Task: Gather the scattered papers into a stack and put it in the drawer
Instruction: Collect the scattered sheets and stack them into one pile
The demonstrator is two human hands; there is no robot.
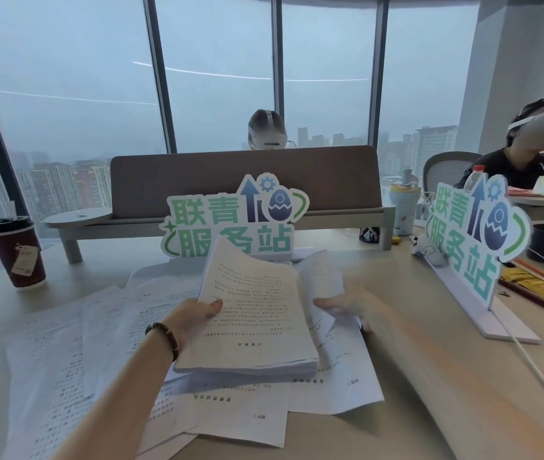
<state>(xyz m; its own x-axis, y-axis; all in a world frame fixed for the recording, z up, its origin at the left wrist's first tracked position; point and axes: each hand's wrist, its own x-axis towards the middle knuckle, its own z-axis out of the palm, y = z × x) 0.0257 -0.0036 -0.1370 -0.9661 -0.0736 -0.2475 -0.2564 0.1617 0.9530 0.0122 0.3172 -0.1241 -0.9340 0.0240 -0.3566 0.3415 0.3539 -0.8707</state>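
Many loose sheets remain on the surface. My left hand grips the stack — right hand, blurred, pinches one sheet; I'd square edges before adding.

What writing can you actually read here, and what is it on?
"联青 服务站": the sign behind the papers.
"联青 服务站": the second sign to the right.
Stack held by the left hand: printed text, too small to read.
Loose sheets: blurred.
Cup tag: unreadable.
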